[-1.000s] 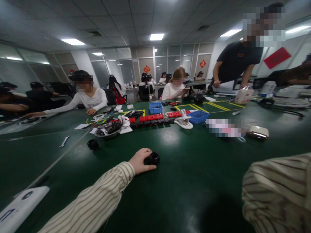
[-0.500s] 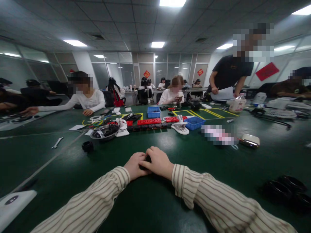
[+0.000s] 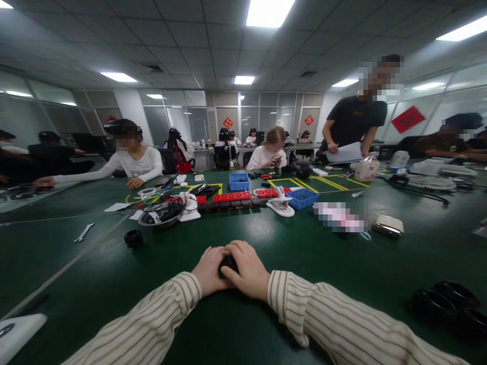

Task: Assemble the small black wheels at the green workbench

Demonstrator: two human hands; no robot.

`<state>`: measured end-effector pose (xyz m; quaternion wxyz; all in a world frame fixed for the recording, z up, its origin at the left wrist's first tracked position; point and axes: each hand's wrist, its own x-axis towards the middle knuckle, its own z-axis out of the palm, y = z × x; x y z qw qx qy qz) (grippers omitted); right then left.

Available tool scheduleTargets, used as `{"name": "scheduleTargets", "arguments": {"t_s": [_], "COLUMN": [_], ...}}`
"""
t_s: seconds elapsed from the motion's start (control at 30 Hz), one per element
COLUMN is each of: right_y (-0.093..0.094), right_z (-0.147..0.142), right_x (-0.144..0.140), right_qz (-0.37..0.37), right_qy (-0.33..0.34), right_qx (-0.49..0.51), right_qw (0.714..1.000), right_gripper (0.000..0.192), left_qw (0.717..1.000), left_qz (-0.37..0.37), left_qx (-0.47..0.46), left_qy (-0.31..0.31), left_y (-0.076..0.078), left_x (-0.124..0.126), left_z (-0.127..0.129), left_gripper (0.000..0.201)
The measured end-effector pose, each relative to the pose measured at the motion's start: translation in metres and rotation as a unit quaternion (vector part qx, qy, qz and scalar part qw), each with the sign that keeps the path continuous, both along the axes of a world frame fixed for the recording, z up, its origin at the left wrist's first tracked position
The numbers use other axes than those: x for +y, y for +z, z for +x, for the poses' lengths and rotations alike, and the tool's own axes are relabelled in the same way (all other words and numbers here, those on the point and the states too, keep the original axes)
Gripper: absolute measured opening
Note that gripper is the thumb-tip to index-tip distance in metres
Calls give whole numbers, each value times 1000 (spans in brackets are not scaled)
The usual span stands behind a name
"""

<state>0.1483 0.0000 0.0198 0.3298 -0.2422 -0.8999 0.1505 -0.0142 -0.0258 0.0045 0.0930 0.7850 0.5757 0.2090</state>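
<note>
We cup a small black round part [image 3: 227, 263] between our left hand [image 3: 209, 270] and right hand [image 3: 247, 270], both closed around it on the green table [image 3: 304, 263] just ahead of us. It is nearly hidden; smooth and rounded, it could roll free if our fingers loosen. A similar black piece [image 3: 133, 238] sits apart at left; dark glossy rings [image 3: 445, 304] lie at right.

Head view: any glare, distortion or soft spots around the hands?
Head view: wide-angle bending at the edges; ceiling panel blown out, soft sheen on the green table; left hand and right hand sharp, covering a small black part; black rings smeared.
</note>
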Motion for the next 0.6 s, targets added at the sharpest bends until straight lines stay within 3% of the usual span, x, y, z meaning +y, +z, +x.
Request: {"name": "scheduleTargets", "arguments": {"t_s": [0.13, 0.27, 0.43, 0.53, 0.6], "right_y": [0, 0, 1, 0, 0], "right_z": [-3, -6, -4, -2, -1], "right_x": [-3, -4, 0, 3, 2], "right_qz": [5, 5, -18, -21, -20], "right_qy": [-78, -93, -27, 37, 64], "right_qx": [-41, -62, -40, -18, -10], "right_qw": [996, 994, 999, 999, 998], "right_gripper": [33, 26, 14, 20, 26], "left_qw": [999, 998, 999, 995, 994], "left_qz": [-2, -8, -4, -13, -25], "left_qx": [9, 13, -49, -87, -90], "left_qy": [50, 61, -3, -57, -58], "left_y": [2, 1, -2, -5, -5], "left_x": [-5, -4, 1, 5, 6], "left_z": [12, 15, 4, -3, -6], "left_gripper": [49, 37, 43, 41, 45]}}
